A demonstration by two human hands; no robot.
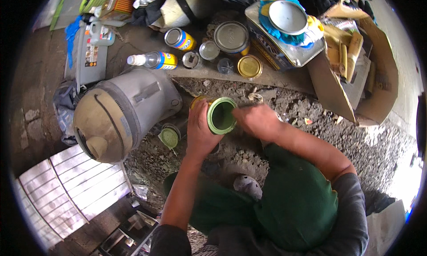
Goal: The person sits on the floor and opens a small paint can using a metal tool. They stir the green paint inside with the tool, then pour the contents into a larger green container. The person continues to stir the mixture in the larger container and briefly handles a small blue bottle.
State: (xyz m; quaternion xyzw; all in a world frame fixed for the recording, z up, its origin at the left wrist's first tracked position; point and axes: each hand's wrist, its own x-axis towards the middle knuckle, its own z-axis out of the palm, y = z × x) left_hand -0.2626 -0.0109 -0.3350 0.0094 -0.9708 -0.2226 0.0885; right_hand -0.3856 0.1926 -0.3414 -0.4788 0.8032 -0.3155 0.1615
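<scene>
In the head view, the person's left hand (199, 129) was wrapped around the side of an open can (219, 131), its fingers closed on the wall. The can was in front of the person, near the middle of the view, above the gravelly ground (351, 142). It was tilted so that its mouth faced up toward the camera, and its rim was coated in pale green (the inside looked darker green, deep in shade).

The right hand (260, 121) was just beside the rim on the right, its fingers curled in. Something thin and dark showed by those fingers, but blur hid its shape, so I could not tell whether the hand had hold of it.

Left of the left forearm, a small green-smeared container (170, 137) was on the ground. Farther left, a large grey canister (133, 107) with a tan, dusty end lay on its side.

Beyond the hands, a ledge (284, 79) held a bottle (155, 60) lying down, a yellow-and-blue can (181, 39), a wide can with a grey lid (231, 35) and a gold-coloured disc (250, 67). Near its right end was a rectangular tin (307, 55), with a pale round lid (288, 17) above it on bright cloth. Right of that tin was an open cardboard box (382, 78).
</scene>
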